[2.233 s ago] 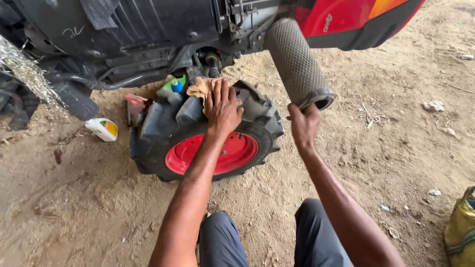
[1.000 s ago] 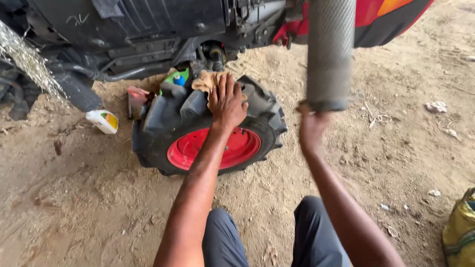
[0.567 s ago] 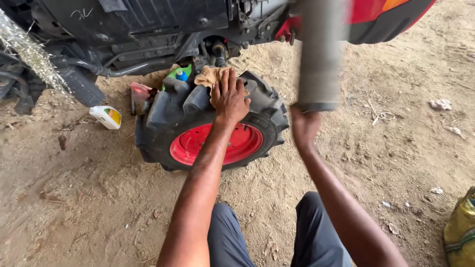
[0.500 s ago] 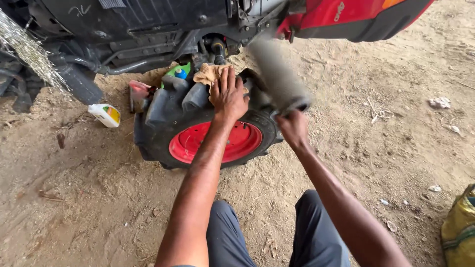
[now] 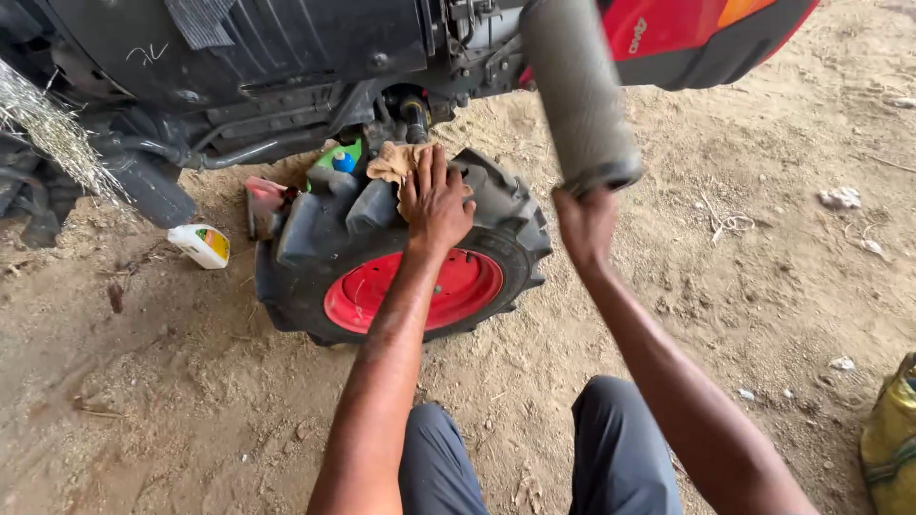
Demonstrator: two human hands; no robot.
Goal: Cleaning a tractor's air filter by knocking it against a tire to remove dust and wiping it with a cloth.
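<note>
Filter (image 5: 577, 91) swung upright | right hand (image 5: 584, 224) gripping it | left hand (image 5: 435, 198) flat on tyre (image 5: 401, 257)

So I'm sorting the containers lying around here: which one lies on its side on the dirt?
The white bottle with the yellow label, left of the tyre. The green bottle sits up on the tyre, and the yellow jug stands at the right edge.

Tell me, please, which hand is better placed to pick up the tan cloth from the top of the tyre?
The left hand, I think. It lies on the tyre and its fingers touch the tan cloth. The right hand is busy holding the grey cylindrical filter up, apart from the tyre.
</note>
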